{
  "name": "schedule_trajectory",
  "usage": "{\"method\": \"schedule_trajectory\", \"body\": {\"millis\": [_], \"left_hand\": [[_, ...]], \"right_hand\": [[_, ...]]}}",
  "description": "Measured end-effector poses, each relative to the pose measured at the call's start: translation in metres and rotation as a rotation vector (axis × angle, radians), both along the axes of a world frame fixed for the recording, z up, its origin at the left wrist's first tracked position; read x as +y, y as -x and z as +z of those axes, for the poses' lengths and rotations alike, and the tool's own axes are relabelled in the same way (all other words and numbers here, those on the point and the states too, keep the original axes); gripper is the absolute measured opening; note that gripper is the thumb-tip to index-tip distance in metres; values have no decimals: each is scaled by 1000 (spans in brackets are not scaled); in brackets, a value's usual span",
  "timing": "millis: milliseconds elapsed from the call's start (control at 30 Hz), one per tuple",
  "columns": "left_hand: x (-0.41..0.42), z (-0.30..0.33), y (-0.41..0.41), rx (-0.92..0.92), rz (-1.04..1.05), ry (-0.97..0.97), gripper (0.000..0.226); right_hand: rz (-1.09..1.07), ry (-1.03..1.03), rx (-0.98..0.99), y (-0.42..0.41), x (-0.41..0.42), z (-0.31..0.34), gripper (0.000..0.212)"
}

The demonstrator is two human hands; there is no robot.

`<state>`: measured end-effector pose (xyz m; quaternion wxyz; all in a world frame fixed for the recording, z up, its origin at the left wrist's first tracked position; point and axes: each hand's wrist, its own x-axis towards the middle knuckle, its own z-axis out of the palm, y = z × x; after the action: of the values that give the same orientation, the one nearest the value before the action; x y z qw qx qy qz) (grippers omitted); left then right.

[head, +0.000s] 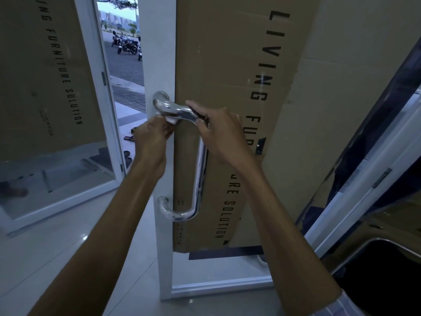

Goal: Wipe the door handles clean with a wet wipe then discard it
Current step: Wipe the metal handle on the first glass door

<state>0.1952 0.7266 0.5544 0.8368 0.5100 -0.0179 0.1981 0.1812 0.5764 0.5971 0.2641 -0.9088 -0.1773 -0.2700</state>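
Observation:
A long chrome pull handle (197,185) runs down the white-framed glass door (162,156), fixed at a top mount and a bottom mount. My left hand (152,135) pinches a small white wet wipe (171,120) against the underside of the handle's upper bend. My right hand (218,131) grips the same bend just to the right, fingers curled over the bar. Most of the wipe is hidden by my fingers.
Brown cardboard (230,87) printed "LIVING FURNITURE SOLUTION" covers the door glass. A second glass door (68,110) stands open at left, with a gap to the street and parked motorcycles (127,45). Sandals (130,137) lie by the threshold. A dark bin (382,270) sits lower right.

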Motion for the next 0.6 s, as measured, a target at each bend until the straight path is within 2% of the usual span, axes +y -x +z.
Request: {"method": "schedule_trajectory", "body": {"millis": [267, 400, 500, 600], "left_hand": [[-41, -25, 19, -187, 253, -572, 33], [-47, -47, 16, -253, 394, -834, 32], [-43, -60, 10, -261, 408, -939, 29], [-41, -48, 14, -307, 414, -882, 31]], "right_hand": [[100, -114, 111, -5, -7, 0, 48], [92, -125, 138, -3, -6, 4, 49], [100, -124, 149, -1, -7, 5, 48], [90, -121, 139, -1, -5, 6, 48]]}}
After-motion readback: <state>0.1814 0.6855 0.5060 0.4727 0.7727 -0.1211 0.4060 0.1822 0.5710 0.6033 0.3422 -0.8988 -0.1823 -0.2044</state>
